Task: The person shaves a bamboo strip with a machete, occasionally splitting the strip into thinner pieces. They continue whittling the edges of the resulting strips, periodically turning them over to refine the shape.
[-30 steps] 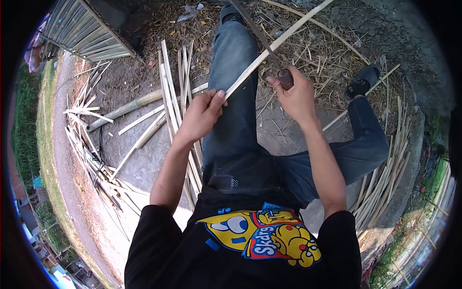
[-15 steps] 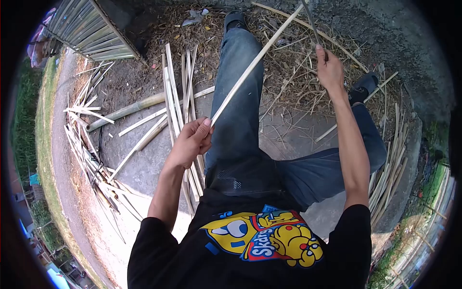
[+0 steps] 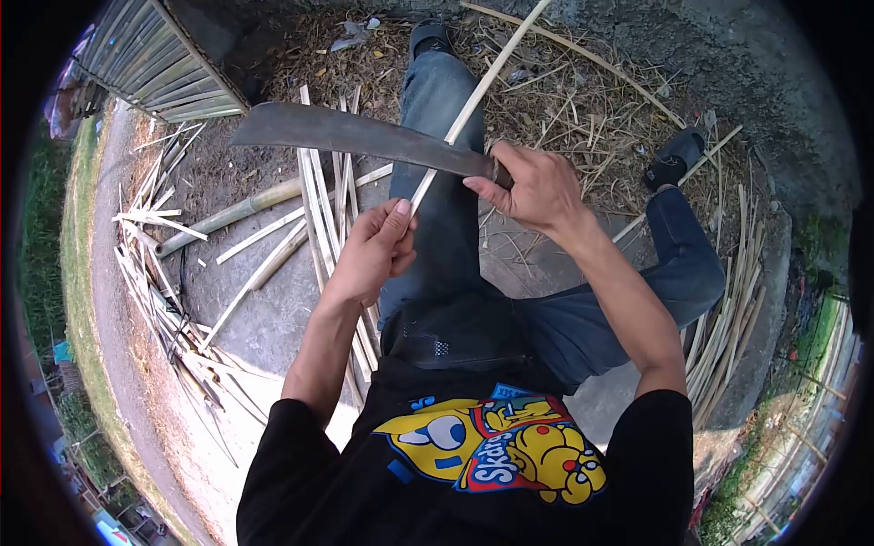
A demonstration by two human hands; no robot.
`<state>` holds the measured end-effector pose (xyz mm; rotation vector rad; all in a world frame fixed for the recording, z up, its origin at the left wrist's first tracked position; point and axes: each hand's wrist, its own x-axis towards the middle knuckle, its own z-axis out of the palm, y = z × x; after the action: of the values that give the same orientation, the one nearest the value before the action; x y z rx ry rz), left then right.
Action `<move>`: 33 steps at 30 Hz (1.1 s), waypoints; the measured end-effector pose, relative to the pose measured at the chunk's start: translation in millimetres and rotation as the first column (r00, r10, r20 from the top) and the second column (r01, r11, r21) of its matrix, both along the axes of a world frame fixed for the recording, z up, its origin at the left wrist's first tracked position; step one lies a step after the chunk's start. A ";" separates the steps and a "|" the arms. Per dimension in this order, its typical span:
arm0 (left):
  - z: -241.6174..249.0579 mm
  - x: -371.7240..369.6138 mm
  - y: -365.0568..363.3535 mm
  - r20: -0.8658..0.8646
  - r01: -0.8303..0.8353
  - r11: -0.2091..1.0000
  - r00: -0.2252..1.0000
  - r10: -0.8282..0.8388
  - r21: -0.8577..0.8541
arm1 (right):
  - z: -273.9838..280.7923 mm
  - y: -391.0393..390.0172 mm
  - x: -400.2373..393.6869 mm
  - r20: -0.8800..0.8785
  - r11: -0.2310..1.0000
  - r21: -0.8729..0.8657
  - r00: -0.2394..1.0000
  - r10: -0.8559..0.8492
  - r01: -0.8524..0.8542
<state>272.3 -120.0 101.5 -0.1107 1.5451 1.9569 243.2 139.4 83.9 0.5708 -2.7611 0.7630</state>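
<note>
My left hand (image 3: 371, 250) pinches the near end of a long, pale bamboo strip (image 3: 494, 71), which slants up and away over my outstretched leg. My right hand (image 3: 544, 189) is wrapped round the handle of a machete (image 3: 346, 130), whose handle is mostly covered by my fingers. The wide dark blade points left and crosses over the strip a short way beyond my left fingertips. Its broad, curved tip reaches out to the left over the ground.
Left of my leg lie split bamboo strips (image 3: 319, 214) and a round bamboo pole (image 3: 232, 217). More strips (image 3: 733, 305) are bundled at the right. A bamboo slat panel (image 3: 159, 68) stands at the far left. Shavings (image 3: 583, 146) litter the ground before a rough wall (image 3: 746, 82).
My right hand has come down and inward, swinging the machete from pointing away to lying crosswise over the bamboo strip. My left hand keeps its hold, shifted slightly.
</note>
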 end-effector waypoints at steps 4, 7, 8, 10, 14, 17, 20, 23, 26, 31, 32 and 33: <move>7.6 12.8 7.2 0.102 -0.030 0.999 0.994 0.026 0.045 | -1.5 -22.6 21.6 -0.023 0.996 -0.038 0.996 0.082 -0.083; 12.7 29.1 -25.1 0.202 -0.009 0.993 0.979 -0.016 0.120 | 4.8 14.1 -4.0 0.033 0.982 -0.008 0.981 -0.190 0.190; 15.9 38.8 -34.9 0.258 -0.033 0.988 0.966 -0.007 0.150 | 11.4 29.8 -15.6 0.244 0.925 -0.061 0.904 -0.350 0.375; 21.7 50.2 -41.4 0.275 -0.051 0.989 0.961 0.010 0.142 | 13.6 49.7 -14.9 0.248 0.902 -0.183 0.906 -0.342 0.391; 17.1 53.5 -19.3 0.152 -0.009 0.998 0.988 -0.001 0.062 | 23.5 -13.3 55.7 0.035 0.999 -0.037 0.999 0.039 -0.038; 10.3 48.4 -19.0 0.022 0.031 0.998 0.999 -0.030 -0.047 | 22.0 -19.6 56.6 0.022 0.996 0.087 1.000 0.008 -0.010; 19.7 44.3 -14.0 -0.048 0.029 0.994 0.998 -0.034 -0.102 | 17.0 -11.6 39.2 0.072 0.996 0.069 0.996 -0.061 0.056; 15.8 40.4 -7.7 0.023 0.037 0.999 0.999 -0.037 -0.005 | 22.2 -24.3 53.7 0.070 1.000 0.013 0.998 -0.004 0.003; 14.7 47.2 -3.5 0.116 0.042 0.994 0.992 -0.054 0.099 | 27.0 -11.1 51.1 0.104 1.000 0.006 0.994 -0.024 0.024; 10.2 52.7 -11.2 0.113 0.044 0.998 0.992 -0.049 0.050 | 27.4 7.9 36.3 0.203 0.993 0.030 0.972 -0.116 0.112; 8.0 46.5 -8.6 0.124 0.058 0.997 0.990 -0.064 0.053 | 28.1 3.4 39.1 0.181 0.992 0.037 0.976 -0.123 0.119; 7.1 46.5 -5.1 0.130 0.057 0.992 0.989 -0.072 0.114 | 23.8 -6.5 52.0 0.143 0.998 0.030 0.988 -0.053 0.049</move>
<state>318.8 -125.1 108.6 -0.1406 1.3362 1.9380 295.2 132.9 107.7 0.4651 -2.9091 0.7866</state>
